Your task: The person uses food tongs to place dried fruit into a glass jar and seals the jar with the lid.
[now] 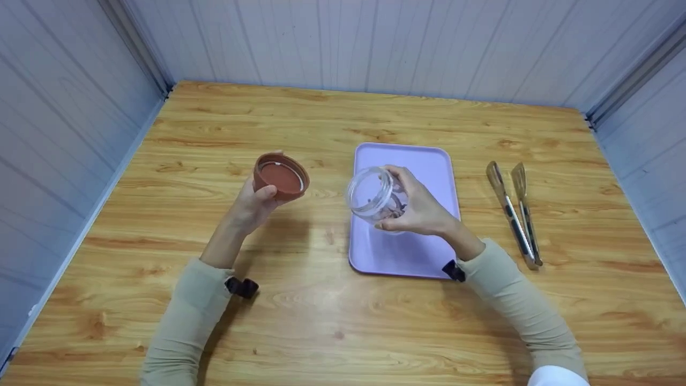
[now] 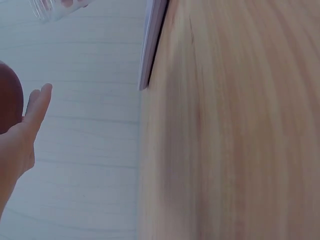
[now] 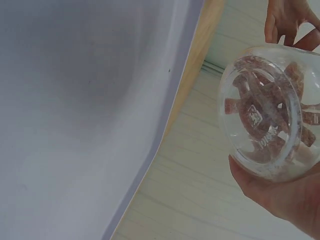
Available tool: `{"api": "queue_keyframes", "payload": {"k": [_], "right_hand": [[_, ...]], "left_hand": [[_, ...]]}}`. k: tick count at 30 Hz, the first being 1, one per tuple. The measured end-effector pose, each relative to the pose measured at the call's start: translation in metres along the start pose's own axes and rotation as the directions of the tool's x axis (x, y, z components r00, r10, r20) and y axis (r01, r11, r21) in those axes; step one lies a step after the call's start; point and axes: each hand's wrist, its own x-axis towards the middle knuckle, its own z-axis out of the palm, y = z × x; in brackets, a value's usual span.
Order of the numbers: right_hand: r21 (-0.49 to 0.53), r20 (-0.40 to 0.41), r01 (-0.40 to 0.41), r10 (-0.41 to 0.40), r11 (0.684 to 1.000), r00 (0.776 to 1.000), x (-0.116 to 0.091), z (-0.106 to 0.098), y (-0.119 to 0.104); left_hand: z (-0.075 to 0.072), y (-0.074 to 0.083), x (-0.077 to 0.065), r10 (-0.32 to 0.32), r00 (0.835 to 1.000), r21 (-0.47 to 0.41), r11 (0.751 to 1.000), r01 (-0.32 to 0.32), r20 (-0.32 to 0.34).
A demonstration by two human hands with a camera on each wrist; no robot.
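Note:
In the head view my left hand (image 1: pixel 251 208) holds a round reddish-brown lid (image 1: pixel 281 178), its hollow inside facing up toward me. The thumb lies over the lid's near rim. My right hand (image 1: pixel 423 213) grips a clear jar (image 1: pixel 370 212) around its side, above a lilac tray (image 1: pixel 402 260). The jar is tilted with its open mouth toward the left. Brown strips (image 3: pixel 260 107) show through the jar's base in the right wrist view. A gap separates lid and jar. Only the edge of the lid (image 2: pixel 9 97) appears in the left wrist view.
Metal tongs (image 1: pixel 517 220) with dark grip parts lie spread on the wooden table (image 1: pixel 321 332), to the right of the tray. Pale panelled walls (image 1: pixel 343 43) stand at the table's back and sides.

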Motion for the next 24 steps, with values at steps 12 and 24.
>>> {"api": "queue_keyframes", "payload": {"k": [12, 24], "right_hand": [[-0.174, -0.001, 0.027, -0.028, 0.984, 1.0, -0.008, 0.002, 0.036], [-0.281, 0.027, 0.025, -0.019, 0.959, 0.999, -0.014, 0.006, 0.037]], "left_hand": [[0.011, -0.005, -0.002, -0.004, 0.996, 0.36, 0.933, -0.026, 0.084], [0.046, -0.004, -0.007, -0.065, 0.988, 0.699, 0.713, -0.05, 0.137]]}}
